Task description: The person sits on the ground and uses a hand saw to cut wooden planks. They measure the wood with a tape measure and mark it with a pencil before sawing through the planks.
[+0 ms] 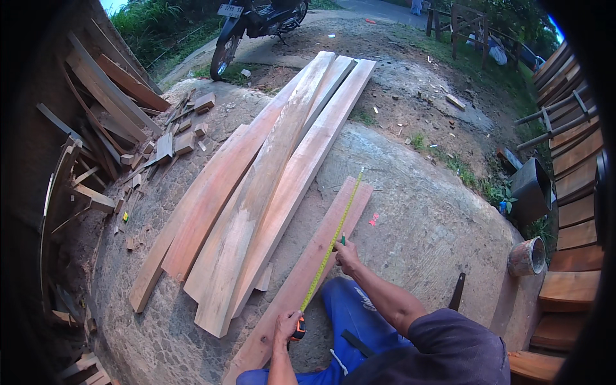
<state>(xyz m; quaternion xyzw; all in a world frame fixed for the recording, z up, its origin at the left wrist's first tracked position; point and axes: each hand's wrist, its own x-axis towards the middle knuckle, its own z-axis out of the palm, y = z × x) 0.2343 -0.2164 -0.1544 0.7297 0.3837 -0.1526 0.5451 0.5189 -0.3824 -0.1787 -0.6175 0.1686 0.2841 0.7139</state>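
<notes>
A long reddish plank [296, 282] lies on the ground in front of me, running from my knees toward the far right. In my left hand [284, 328] is the orange and black case of a tape measure [298, 329], low over the plank. Its yellow blade [329, 251] is drawn out along the plank, and the tip reaches just past the far end. My right hand [348, 258] is closed around a short green pencil [343, 239] at the plank's right edge, its fingers close to the blade about midway along.
Several thick planks [256, 192] lie stacked to the left. Wood offcuts [183, 142] are heaped beyond them. At the right are a dark saw-like blade [457, 292], a stained bucket [527, 256] and a row of boards [574, 237]. A motorcycle [256, 25] stands at the far side.
</notes>
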